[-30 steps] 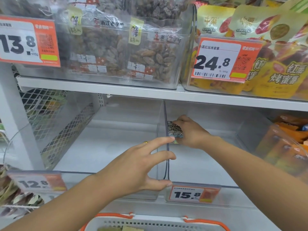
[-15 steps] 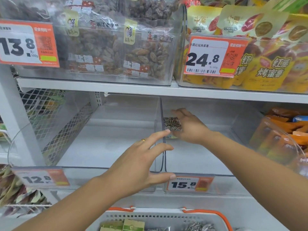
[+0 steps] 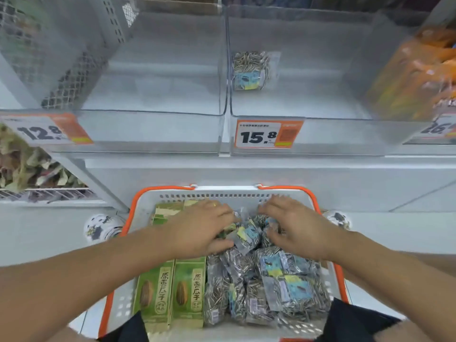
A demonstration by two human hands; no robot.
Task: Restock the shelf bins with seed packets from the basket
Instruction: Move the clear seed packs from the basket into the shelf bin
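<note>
A white basket with orange handles (image 3: 246, 193) stands below the shelf. It holds several clear sunflower seed packets (image 3: 276, 282) and green seed boxes (image 3: 170, 292). Both my hands are in its far end. My left hand (image 3: 202, 228) curls its fingers and thumb round a clear seed packet (image 3: 246, 236) on top of the pile. My right hand (image 3: 293, 228) lies with spread fingers on the packets beside it. One seed packet (image 3: 250, 70) stands alone at the back left of the clear bin (image 3: 320, 129) tagged 15.8. The bin (image 3: 153, 129) to its left holds nothing.
A third bin (image 3: 417, 77) at the right is full of orange snack bags. A wire rack (image 3: 27, 166) with leafy-looking packets sits at the lower left. Price tags 12.8 (image 3: 47, 132) and 15.8 (image 3: 267, 134) hang on the bin fronts.
My right hand let go of a packet in the 15.8 bin. Both hands left the shelf and came down into the basket. The view tilted down.
</note>
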